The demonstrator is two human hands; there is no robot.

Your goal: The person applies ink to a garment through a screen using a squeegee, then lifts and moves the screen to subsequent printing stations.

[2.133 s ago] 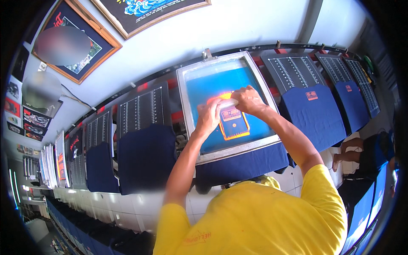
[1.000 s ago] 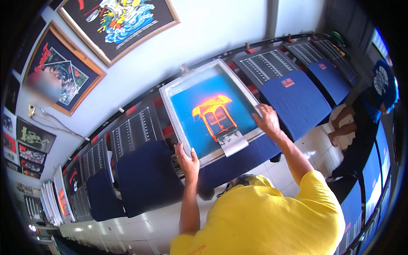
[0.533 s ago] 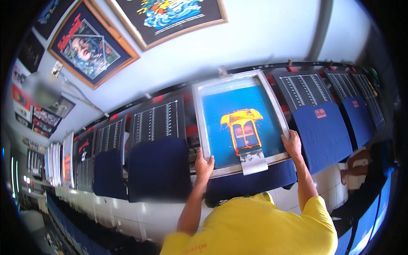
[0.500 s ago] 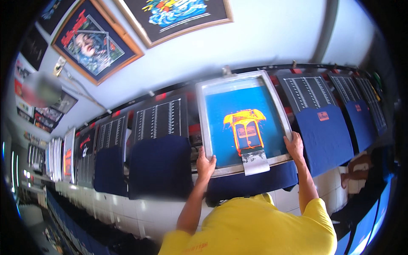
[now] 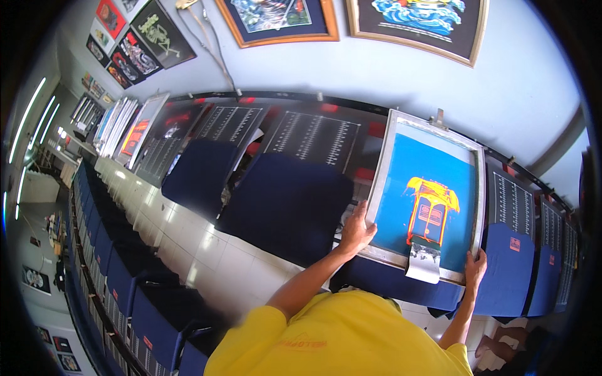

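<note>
A screen-printing frame (image 5: 379, 182) with blue mesh lies over a board draped with dark blue fabric (image 5: 395, 280). Thick orange ink (image 5: 433, 188) sits on the mesh, above and around a printed design area. A squeegee (image 5: 424, 263) with a pale, ink-stained handle rests on the near end of the screen, overhanging its lower edge. My left hand (image 5: 357, 230) is closed around the frame's left side near its lower corner. On the opposite side, my right hand (image 5: 475, 268) grips the lower right edge. What lies beneath the mesh is hidden.
Boards with dark blue fabric stand to the left (image 5: 285, 200) and right (image 5: 501, 276), the right fabric bearing a small orange print. A dark rail (image 5: 282, 95) runs behind them. Upright screens (image 5: 119, 122) lean at far left. Another row of draped boards (image 5: 147, 313) stands lower left.
The view has swung left, so the frame and both hands appear farther right. My hands keep their hold on the frame, which stays over the same board.
</note>
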